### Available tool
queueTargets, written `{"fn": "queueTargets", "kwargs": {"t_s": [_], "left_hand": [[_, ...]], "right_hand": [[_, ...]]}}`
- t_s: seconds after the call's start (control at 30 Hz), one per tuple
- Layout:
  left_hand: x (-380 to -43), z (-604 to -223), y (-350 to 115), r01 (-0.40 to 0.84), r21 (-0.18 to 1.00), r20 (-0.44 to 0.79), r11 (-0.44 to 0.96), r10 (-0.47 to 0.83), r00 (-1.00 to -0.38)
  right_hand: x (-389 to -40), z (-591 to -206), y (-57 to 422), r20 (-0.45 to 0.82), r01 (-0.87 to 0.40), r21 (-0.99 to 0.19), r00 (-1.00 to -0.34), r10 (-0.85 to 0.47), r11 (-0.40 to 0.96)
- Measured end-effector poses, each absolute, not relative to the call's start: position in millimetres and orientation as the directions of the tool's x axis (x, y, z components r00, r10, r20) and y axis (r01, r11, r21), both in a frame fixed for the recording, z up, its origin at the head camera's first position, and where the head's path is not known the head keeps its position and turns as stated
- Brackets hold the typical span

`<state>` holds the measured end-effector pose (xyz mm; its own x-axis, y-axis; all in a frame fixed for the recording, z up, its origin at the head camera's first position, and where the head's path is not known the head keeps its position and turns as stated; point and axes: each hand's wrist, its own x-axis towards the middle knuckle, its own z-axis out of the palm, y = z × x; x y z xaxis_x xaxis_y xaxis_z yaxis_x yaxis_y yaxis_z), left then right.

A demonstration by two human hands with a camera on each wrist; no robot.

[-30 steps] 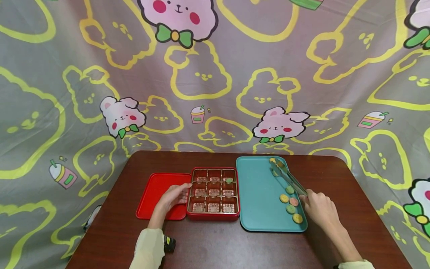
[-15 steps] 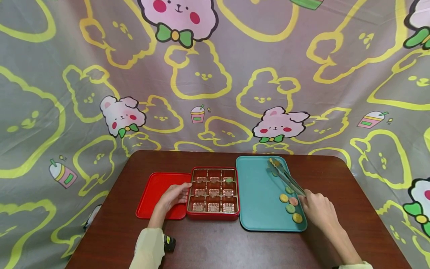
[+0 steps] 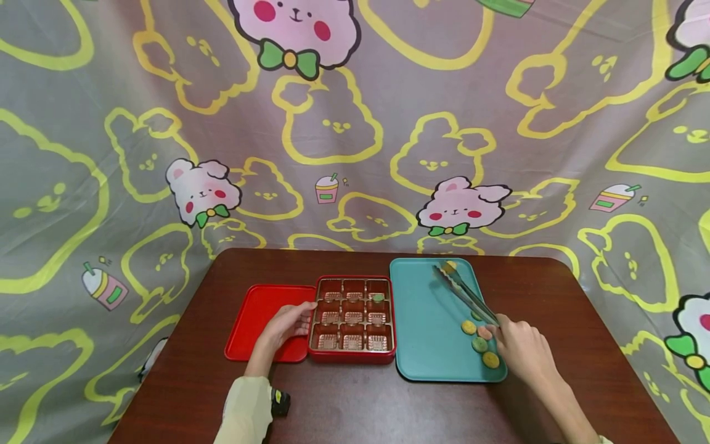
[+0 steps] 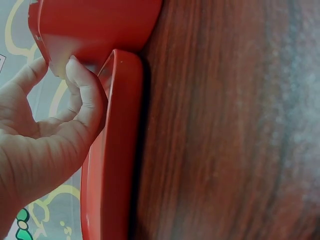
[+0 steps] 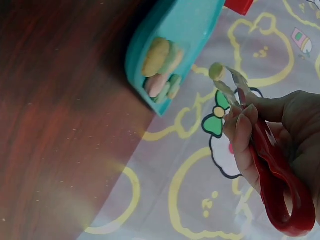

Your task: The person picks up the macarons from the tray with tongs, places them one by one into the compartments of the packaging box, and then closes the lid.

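Observation:
My left hand (image 3: 288, 324) steadies a red box (image 3: 352, 357) at its left side; in the left wrist view the thumb meets the rim and curled fingers touch the outer wall. The box has a brown divided insert, and a green cookie (image 3: 378, 298) lies in its back right compartment. Red-handled tongs (image 5: 272, 167) are gripped in my right hand (image 3: 524, 345), reaching over a teal tray (image 3: 424, 339). A yellow-green cookie (image 5: 216, 71) shows at their tips in the right wrist view. Near the tray's back edge, a yellow cookie (image 3: 451, 266) appears beside the tips.
Several yellow, green and pink cookies lie along the tray's right side, among them a yellow cookie (image 3: 490, 359) near the front corner. Left of the box, a flat red lid (image 3: 263, 308) lies on the dark wood table (image 3: 344, 401). A patterned curtain (image 3: 355, 142) hangs behind.
The tongs' tips have swung a little to the left over the back of the tray, and my right hand has shifted slightly left. The left hand and box have stayed put.

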<state>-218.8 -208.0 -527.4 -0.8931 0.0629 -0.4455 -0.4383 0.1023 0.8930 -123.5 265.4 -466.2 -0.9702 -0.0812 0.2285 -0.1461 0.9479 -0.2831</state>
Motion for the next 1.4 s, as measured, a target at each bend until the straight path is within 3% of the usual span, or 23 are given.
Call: {"fn": "queueTargets", "kwargs": {"t_s": [0.43, 0.97, 1.2, 1.4], "left_hand": [[-218.6, -526.5, -207.1, -0.439, 0.894, -0.445, 0.093, 0.072, -0.892], [-218.4, -526.6, -207.5, -0.438, 0.896, -0.443, 0.075, 0.084, -0.893], [-217.8, -526.4, -207.9, -0.437, 0.896, -0.443, 0.082, 0.079, -0.893], [-217.6, -526.9, -208.0, -0.439, 0.895, -0.444, 0.073, 0.073, -0.893]], "right_hand": [[-110.2, -450.1, 244.3, 0.293, -0.218, -0.26, -0.946, -0.138, 0.941], [-91.5, -456.6, 214.4, 0.476, -0.402, -0.162, -0.832, -0.285, 0.901], [-83.3, -455.8, 201.9, 0.405, -0.404, -0.197, -0.863, -0.301, 0.894], [-79.3, -458.5, 195.7, 0.447, -0.462, -0.182, -0.825, -0.345, 0.868]]}}
